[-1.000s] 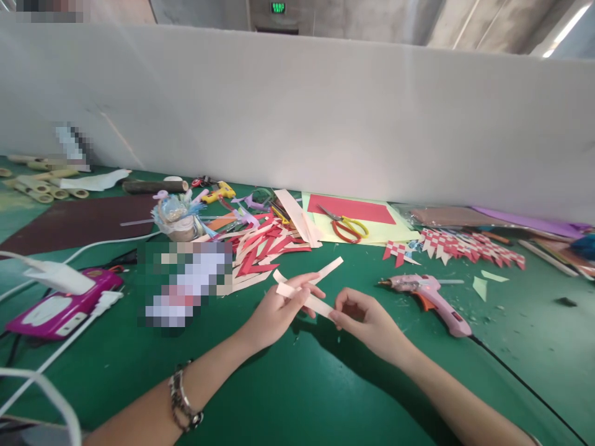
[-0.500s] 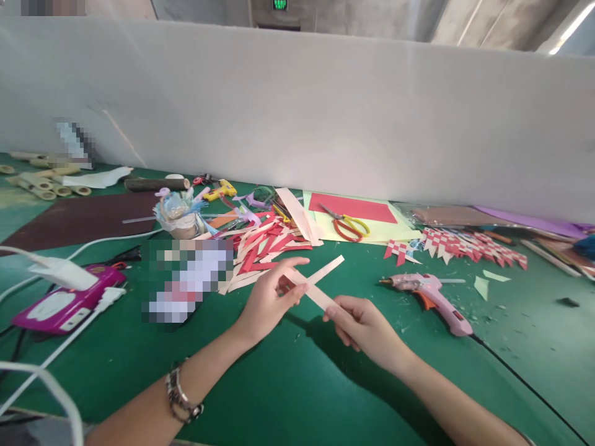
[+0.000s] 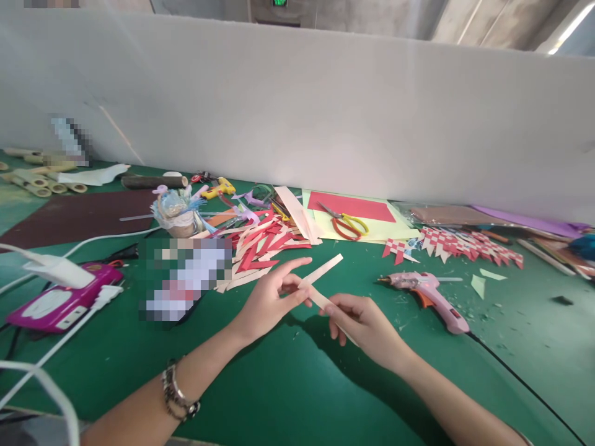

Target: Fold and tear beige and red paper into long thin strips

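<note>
My left hand (image 3: 272, 297) and my right hand (image 3: 365, 325) meet above the green table (image 3: 288, 384), both pinching pale pink paper strips (image 3: 320, 272). One strip sticks up and to the right from my left fingers. Another runs from the left fingers down into my right hand, whose fingers are curled round its end. My left index finger points outward above the strips.
A pile of red and pink paper strips (image 3: 263, 241) lies just beyond my hands. A pink glue gun (image 3: 425, 291) rests to the right, near woven red-and-white pieces (image 3: 465, 244). Scissors (image 3: 346, 224) lie on red and yellow sheets. A magenta power strip (image 3: 60, 300) and white cables sit at left.
The strip between my hands has slid further into my right hand, which has moved slightly left and closer to my left hand. My left index finger has stretched out.
</note>
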`<state>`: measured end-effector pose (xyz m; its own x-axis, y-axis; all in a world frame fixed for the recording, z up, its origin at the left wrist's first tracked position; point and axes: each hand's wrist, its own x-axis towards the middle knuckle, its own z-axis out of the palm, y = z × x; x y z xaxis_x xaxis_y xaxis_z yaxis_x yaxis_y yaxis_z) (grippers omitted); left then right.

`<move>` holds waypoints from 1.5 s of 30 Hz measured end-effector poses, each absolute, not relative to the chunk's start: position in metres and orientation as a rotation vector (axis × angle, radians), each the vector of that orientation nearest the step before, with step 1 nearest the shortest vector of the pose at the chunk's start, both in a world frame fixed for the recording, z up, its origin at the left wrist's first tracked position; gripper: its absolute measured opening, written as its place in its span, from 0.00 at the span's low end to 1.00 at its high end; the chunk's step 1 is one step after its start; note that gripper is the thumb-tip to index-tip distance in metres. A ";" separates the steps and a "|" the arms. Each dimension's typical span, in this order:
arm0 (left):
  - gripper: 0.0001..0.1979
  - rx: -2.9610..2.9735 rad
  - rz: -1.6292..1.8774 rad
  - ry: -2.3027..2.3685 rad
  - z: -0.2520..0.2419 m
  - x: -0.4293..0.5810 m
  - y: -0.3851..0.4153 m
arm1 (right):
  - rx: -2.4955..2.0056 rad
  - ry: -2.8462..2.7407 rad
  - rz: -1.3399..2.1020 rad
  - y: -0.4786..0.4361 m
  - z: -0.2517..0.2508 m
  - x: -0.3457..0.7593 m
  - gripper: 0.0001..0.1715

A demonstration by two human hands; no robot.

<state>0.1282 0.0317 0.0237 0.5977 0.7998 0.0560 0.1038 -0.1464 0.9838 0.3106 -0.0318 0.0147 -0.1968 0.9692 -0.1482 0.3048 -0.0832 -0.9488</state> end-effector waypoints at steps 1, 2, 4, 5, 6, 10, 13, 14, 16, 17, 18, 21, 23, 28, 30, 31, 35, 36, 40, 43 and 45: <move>0.24 1.633 0.718 0.771 0.024 0.128 0.032 | -1.429 -1.541 1.307 -0.032 0.014 0.311 0.17; 0.25 1.640 0.713 0.776 0.025 0.128 0.032 | -1.445 -1.542 1.309 -0.032 0.014 0.311 0.17; 0.27 1.651 0.703 0.789 0.026 0.127 0.032 | -1.475 -1.556 1.304 -0.032 0.014 0.313 0.17; 0.27 1.654 0.698 0.795 0.027 0.127 0.032 | -1.490 -1.569 1.296 -0.032 0.013 0.313 0.17; 0.28 1.657 0.693 0.800 0.027 0.127 0.032 | -1.506 -1.583 1.283 -0.032 0.013 0.314 0.17; 0.29 1.665 0.659 0.815 0.027 0.127 0.033 | -1.563 -1.626 1.220 -0.033 0.013 0.317 0.19; 0.28 1.646 0.614 0.816 0.026 0.126 0.035 | -1.578 -1.648 1.180 -0.033 0.014 0.319 0.19; 0.27 1.633 0.593 0.815 0.026 0.126 0.036 | -1.581 -1.660 1.165 -0.033 0.015 0.319 0.19; 0.23 1.600 0.544 0.810 0.026 0.124 0.038 | -1.585 -1.688 1.139 -0.033 0.016 0.320 0.19; 0.21 1.584 0.516 0.803 0.026 0.124 0.039 | -1.585 -1.700 1.129 -0.033 0.017 0.320 0.19; 0.18 1.569 0.489 0.793 0.026 0.123 0.040 | -1.586 -1.709 1.119 -0.033 0.017 0.320 0.19; 0.14 1.559 0.453 0.776 0.026 0.122 0.043 | -1.581 -1.720 1.121 -0.033 0.018 0.322 0.19; 0.14 1.581 0.480 0.792 0.026 0.122 0.044 | -1.572 -1.713 1.150 -0.033 0.018 0.322 0.20; 0.12 1.633 0.547 0.850 0.026 0.121 0.045 | -1.534 -1.717 1.211 -0.032 0.019 0.326 0.19; 0.12 1.634 0.560 0.876 0.026 0.120 0.046 | -1.524 -1.735 1.239 -0.032 0.022 0.328 0.15; 0.12 1.634 0.562 0.888 0.026 0.119 0.046 | -1.521 -1.745 1.251 -0.031 0.024 0.330 0.13; 0.13 1.634 0.573 0.924 0.024 0.118 0.050 | -1.521 -1.760 1.291 -0.030 0.029 0.338 0.09; 0.13 1.634 0.580 0.926 0.024 0.117 0.051 | -1.521 -1.755 1.304 -0.030 0.030 0.340 0.10; 0.13 1.637 0.637 0.944 0.025 0.115 0.054 | -1.509 -1.675 1.355 -0.029 0.028 0.348 0.16; 0.13 1.641 0.693 0.985 0.027 0.113 0.056 | -1.513 -1.566 1.341 -0.028 0.027 0.351 0.19; 0.13 1.644 0.735 1.013 0.028 0.112 0.056 | -1.512 -1.478 1.315 -0.027 0.028 0.352 0.19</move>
